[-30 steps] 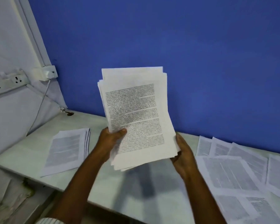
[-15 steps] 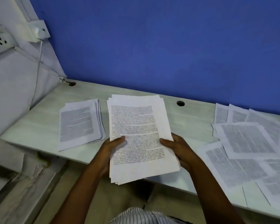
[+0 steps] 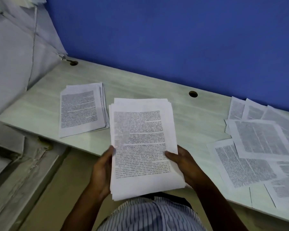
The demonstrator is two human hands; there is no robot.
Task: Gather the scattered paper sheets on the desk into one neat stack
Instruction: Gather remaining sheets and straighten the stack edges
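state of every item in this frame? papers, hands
held stack: gripped at both lower sides, top edges uneven, near half overhanging the desk.
left hand: holds the stack's left edge, thumb on top.
right hand: holds the stack's right edge, thumb on top.
left pile: flat on the desk, slightly fanned, untouched.
scattered sheets: loose, overlapping, skewed, on the desk's right side.

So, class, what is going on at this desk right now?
A person grips a bundle of printed sheets with both hands, the left hand on its left edge and the right hand on its right, above the desk's near edge. A smaller stack lies on the left. Loose sheets lie overlapping on the right, not yet gathered.
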